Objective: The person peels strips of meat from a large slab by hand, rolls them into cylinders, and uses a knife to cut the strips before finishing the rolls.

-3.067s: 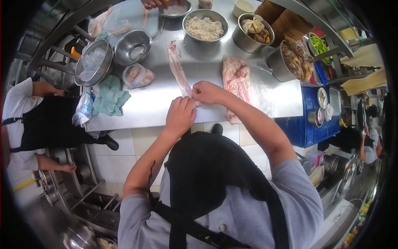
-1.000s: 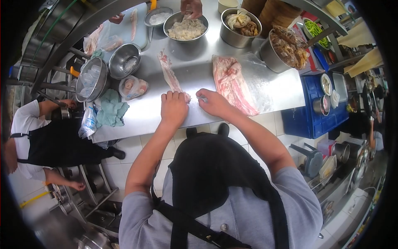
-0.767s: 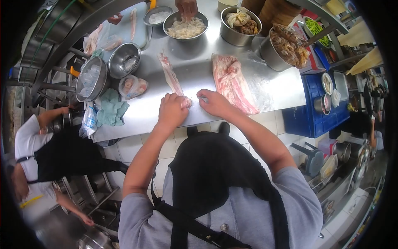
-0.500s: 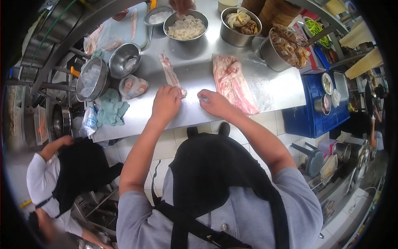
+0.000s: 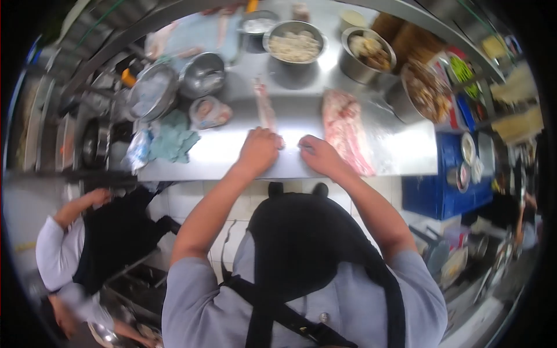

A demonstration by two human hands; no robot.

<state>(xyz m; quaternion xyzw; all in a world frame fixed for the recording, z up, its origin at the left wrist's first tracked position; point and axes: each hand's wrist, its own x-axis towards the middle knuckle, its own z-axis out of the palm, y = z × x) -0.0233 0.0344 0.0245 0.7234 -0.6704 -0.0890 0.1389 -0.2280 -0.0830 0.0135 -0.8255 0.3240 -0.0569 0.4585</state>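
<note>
A narrow strip of raw, fatty meat (image 5: 264, 104) lies lengthwise on the steel table. My left hand (image 5: 259, 148) is closed over its near end, and a bit of meat shows past the fingertips. Just to the right, my right hand (image 5: 319, 155) rests low over the table with thumb and fingers pinched together. Whatever is between those fingers is too small and blurred to make out. Beyond that hand, a larger slab of raw meat (image 5: 347, 130) lies flat, apart from the strip.
Metal bowls stand leftward, beside a green cloth (image 5: 174, 138) and a bag of meat (image 5: 209, 112). At the back are a bowl of pale pieces (image 5: 295, 47), a steel pot (image 5: 355, 68) and a cutting board (image 5: 194, 40). A co-worker (image 5: 110, 243) stands at left.
The view has tilted and shifted, so the table appears lower and further right. The other person's hand over the far bowl has drawn back. My hands stay at the strip's near end.
</note>
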